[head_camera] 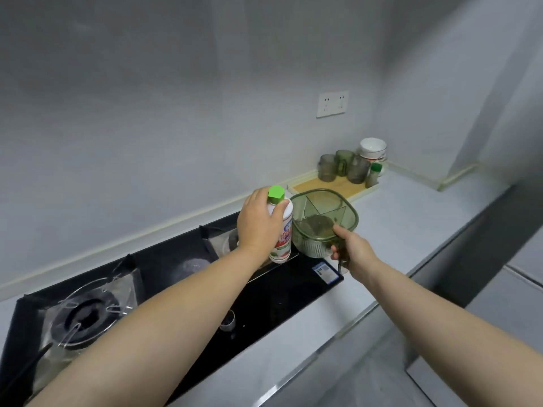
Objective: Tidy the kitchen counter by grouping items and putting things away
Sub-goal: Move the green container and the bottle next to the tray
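Your left hand [258, 221] curls round a green-capped bottle [283, 230] over the stove's [273, 292] right end, your right hand [354, 255] clamps what seems the handle of a green container [323, 218] just beside it, likely to carry both away together.

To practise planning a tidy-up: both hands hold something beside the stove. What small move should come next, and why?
Probably move the white bottle, gripped by the left hand, toward the tray by the wall, next to the small green-capped bottle. Mugs and bowls are already grouped there, while this bottle is at the stove edge. The right hand holds the green container, which could follow.
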`<state>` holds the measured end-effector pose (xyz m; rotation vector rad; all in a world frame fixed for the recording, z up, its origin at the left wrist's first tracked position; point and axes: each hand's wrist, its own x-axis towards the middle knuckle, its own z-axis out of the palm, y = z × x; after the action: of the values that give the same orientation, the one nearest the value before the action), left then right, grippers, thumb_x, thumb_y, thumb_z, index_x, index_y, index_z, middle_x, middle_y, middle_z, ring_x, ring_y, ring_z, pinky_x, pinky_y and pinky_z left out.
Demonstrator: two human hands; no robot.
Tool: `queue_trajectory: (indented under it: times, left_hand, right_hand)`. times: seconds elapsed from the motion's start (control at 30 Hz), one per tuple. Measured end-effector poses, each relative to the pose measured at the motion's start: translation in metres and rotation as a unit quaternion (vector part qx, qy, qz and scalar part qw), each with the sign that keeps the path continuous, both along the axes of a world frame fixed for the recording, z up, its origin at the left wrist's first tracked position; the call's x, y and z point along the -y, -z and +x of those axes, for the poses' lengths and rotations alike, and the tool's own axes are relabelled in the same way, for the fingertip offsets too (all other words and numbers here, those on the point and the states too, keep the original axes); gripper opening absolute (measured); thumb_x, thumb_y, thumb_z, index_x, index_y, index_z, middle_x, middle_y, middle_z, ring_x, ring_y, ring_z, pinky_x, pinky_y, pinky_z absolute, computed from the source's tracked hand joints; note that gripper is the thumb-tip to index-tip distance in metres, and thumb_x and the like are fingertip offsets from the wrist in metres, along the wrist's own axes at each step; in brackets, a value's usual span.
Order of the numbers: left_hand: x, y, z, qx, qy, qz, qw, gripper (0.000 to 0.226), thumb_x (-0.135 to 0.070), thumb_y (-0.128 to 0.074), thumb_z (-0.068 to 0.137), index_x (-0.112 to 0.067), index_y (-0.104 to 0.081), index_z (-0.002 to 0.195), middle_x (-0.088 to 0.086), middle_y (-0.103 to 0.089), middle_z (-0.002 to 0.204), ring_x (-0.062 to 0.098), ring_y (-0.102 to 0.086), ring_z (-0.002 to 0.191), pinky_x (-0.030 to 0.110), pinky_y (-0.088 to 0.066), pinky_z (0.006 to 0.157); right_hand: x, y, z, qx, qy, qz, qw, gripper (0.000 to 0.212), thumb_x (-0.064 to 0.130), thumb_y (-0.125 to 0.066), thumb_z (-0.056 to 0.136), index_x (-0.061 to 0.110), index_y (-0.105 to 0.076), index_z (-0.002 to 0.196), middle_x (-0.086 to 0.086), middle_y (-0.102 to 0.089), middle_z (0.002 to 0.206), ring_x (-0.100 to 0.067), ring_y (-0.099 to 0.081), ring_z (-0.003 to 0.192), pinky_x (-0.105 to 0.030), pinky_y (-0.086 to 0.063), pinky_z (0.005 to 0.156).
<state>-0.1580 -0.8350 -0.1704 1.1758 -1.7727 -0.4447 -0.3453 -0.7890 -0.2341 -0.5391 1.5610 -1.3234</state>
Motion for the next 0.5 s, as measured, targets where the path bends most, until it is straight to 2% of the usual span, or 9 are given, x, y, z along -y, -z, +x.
queue_trajectory:
  times: [0.23, 0.5]
  left_hand:
    - [0.081, 0.005, -0.059, -0.030, 0.036, 0.053, 0.997, 0.025, -0.035, -0.060, 0.089, -0.017, -0.061, 0.107, -0.005, -0.061, 0.104, 0.015, -0.057, 0.098, 0.033, -0.049, 0.082]
    - [0.145, 0.015, -0.115, -0.087, 0.034, 0.102, 0.990, 0.025, -0.032, -0.063, 0.088, -0.018, -0.063, 0.108, -0.006, -0.063, 0.109, 0.016, -0.058, 0.101, 0.039, -0.051, 0.089]
  right_hand:
    - [0.055, -0.004, -0.065, -0.009, 0.032, 0.034, 0.999, 0.026, 0.036, -0.055, 0.091, 0.011, -0.061, 0.092, -0.002, -0.052, 0.056, -0.014, -0.043, 0.047, -0.024, -0.024, 0.048]
    - [0.105, -0.001, -0.129, -0.013, 0.034, 0.055, 0.998, 0.023, 0.035, -0.057, 0.090, 0.014, -0.063, 0.098, -0.001, -0.051, 0.053, -0.014, -0.042, 0.043, -0.025, -0.025, 0.050]
